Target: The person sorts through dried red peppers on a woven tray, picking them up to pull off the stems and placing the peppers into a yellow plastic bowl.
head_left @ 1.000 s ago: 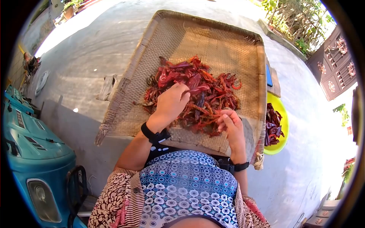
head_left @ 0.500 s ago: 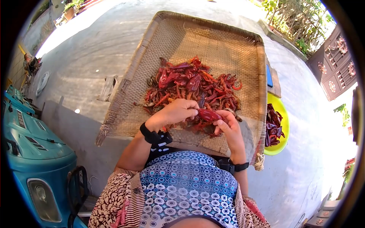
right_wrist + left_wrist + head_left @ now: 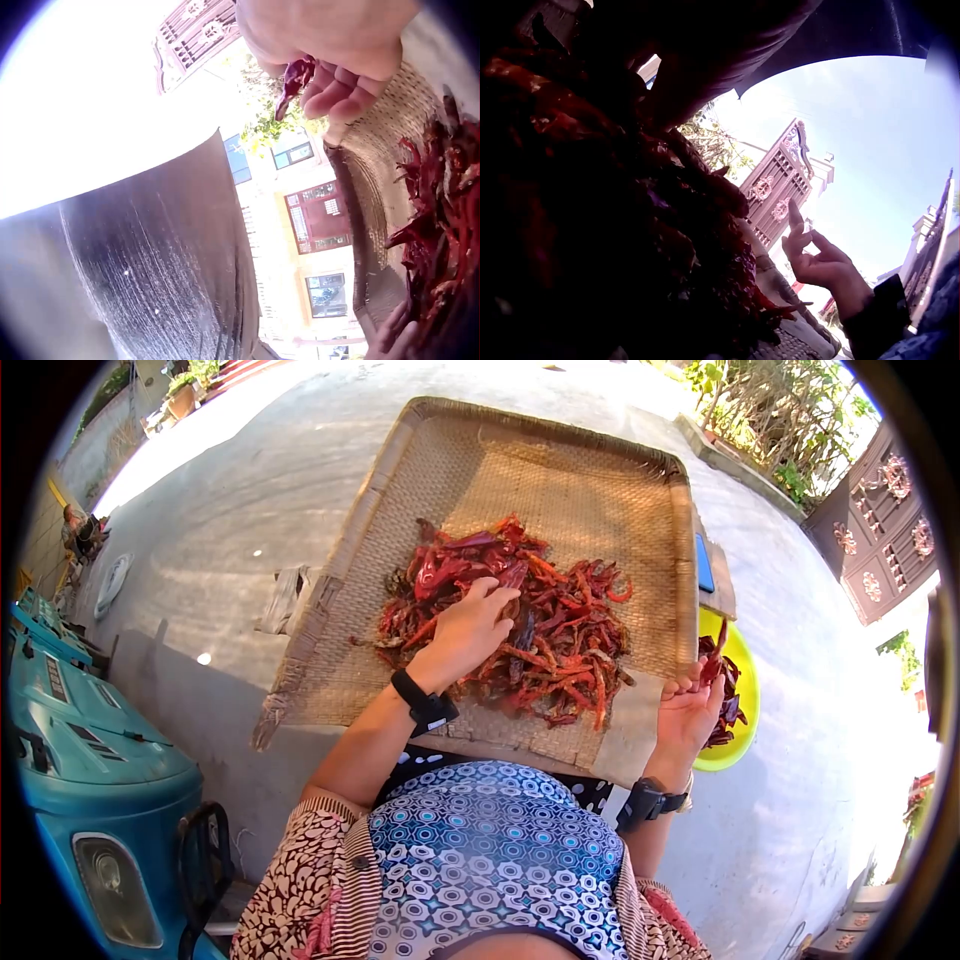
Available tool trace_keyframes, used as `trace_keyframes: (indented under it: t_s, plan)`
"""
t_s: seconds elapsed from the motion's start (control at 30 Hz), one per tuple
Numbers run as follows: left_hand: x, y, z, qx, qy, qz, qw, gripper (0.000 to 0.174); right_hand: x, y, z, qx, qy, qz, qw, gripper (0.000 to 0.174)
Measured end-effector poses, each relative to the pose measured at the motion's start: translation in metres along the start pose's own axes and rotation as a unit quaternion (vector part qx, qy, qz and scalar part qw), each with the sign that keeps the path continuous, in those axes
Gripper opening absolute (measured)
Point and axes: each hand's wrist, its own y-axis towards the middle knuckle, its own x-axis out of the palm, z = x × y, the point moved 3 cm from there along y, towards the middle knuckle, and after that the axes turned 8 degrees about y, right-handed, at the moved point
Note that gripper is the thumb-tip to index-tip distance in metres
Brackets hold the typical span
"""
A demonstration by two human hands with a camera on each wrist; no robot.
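A heap of dried red chili peppers [image 3: 570, 650] lies on a woven tray [image 3: 590, 490]. My left hand [image 3: 465, 635] reaches over it, fingers extended and spread, fingertips at a wide dark red pepper [image 3: 514, 574]. In the left wrist view the heap [image 3: 682, 240] is mostly in deep shadow. My right hand [image 3: 690, 715] is beyond the tray's right edge, beside a yellow basin [image 3: 748, 735] with dark red peppers in it. It pinches a chili pepper [image 3: 296, 79] between thumb and fingers, as the right wrist view shows.
A blue flat object [image 3: 705, 565] lies on a board at the tray's right. To the left stands a teal vehicle [image 3: 110, 750] with a black rail. A flat piece of cardboard [image 3: 632, 725] covers the tray's near right corner. Far left, a person [image 3: 78, 530] sits.
My two hands met at a red pepper over the near part of the heap, then parted. The right hand moved right with a pepper toward the basin; the left went back up to the heap.
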Motion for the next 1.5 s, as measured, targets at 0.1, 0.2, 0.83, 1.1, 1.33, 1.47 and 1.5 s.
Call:
trace_keyframes:
  t_s: [0.1,0.2,0.83,1.1,1.33,1.47,1.5]
  plan:
    - [0.004,0.009,-0.001,-0.024,0.022,0.032,0.999,0.035,-0.010,-0.002,-0.001,0.038,0.031,0.009,0.999,0.032]
    - [0.005,0.018,-0.004,-0.035,0.044,0.069,0.996,0.030,-0.012,-0.006,0.013,0.064,0.000,0.014,0.998,0.028]
    - [0.024,-0.027,0.031,0.024,-0.408,-0.206,0.889,0.018,0.040,-0.043,0.086,0.176,-0.451,-0.125,0.866,0.022]
    - [0.000,-0.014,0.015,0.027,-0.209,0.052,0.976,0.025,0.029,-0.033,0.064,0.127,-0.363,-0.051,0.922,0.018]
    - [-0.015,0.018,-0.037,-0.075,0.092,0.181,0.976,0.027,-0.004,-0.004,0.008,0.039,0.040,0.037,0.998,0.028]
    - [-0.008,0.024,-0.052,-0.081,0.093,0.180,0.976,0.025,-0.008,-0.010,0.018,0.075,-0.009,0.001,0.997,0.027]
    - [-0.012,0.020,-0.047,-0.086,0.064,0.181,0.978,0.024,-0.008,-0.011,0.024,0.089,-0.028,-0.004,0.996,0.026]
